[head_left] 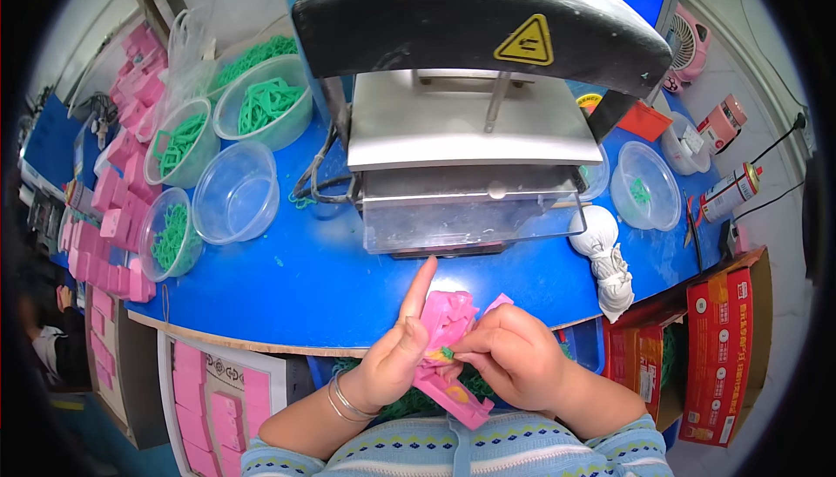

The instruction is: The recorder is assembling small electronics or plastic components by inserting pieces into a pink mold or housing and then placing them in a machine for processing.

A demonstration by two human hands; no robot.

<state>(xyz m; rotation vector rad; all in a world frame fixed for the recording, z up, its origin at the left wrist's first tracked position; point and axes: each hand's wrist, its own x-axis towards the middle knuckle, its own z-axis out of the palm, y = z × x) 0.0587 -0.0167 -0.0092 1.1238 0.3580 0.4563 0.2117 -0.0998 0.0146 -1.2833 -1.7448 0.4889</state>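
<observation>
Close to my body, below the blue table's front edge, I hold a pink moulded plastic part (449,313) with several blocky sections. My left hand (394,357) grips its left side, with one finger stretched upward. The closed fingers of my right hand (521,357) pinch at the part's middle, touching a small green piece (446,353) there. A yellowish patch (458,394) shows on the pink part's lower section. My right fingers partly hide the spot where the green piece meets the pink part.
A press-like machine (470,120) with a clear guard (470,216) stands ahead on the blue table (287,290). Bowls of green pieces (270,104) and stacked pink parts (113,189) lie left. White cloth gloves (601,250), a bowl (644,185) and a spray can (730,194) lie right; red boxes (718,355) below.
</observation>
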